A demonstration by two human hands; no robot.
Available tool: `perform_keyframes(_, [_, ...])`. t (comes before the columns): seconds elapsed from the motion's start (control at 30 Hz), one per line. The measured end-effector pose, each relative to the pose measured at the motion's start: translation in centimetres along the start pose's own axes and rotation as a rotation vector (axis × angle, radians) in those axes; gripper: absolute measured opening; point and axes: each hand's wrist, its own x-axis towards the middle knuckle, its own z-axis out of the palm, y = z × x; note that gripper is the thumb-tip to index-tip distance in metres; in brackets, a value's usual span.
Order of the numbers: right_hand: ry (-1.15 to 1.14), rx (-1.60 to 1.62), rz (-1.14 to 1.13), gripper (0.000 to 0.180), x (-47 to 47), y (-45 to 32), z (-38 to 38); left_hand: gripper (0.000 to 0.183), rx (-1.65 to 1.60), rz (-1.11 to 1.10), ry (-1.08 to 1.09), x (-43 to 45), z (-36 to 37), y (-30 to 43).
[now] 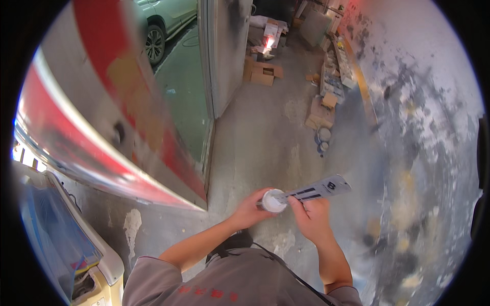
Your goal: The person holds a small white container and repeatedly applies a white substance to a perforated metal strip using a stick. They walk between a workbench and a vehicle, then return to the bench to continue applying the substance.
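Observation:
My left hand (249,210) is wrapped around a small round cup (270,207) with whitish contents, held in front of my waist. Between the thumb and fingers of my right hand (312,215) is a flat, pale mixing stick (325,188) with dark printed markings. The stick slants down to the left, and its lower end reaches into the cup. How deep that end sits in the contents I cannot tell.
A red-and-white panel (153,111) stands close at left. Behind it is a doorway with a parked car (168,19). A masked car body (61,214) is at lower left. Cardboard boxes (264,72), cans (324,134) and a paint-stained wall (413,114) lie ahead and right.

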Motion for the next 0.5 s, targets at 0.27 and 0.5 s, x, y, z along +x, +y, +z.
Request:
perform_keyframes(0.27, [0.064,-0.019,0.099,0.008,25.7,9.0,1.6,0.086,0.022,-0.071,-0.394,26.7,-15.7,5.5])
perform_keyframes(0.5, [-0.232,-0.105,-0.322,0.012,47.7,24.0,16.1,0.07,0.222,-0.037,-0.392,44.6,-35.9,6.9])
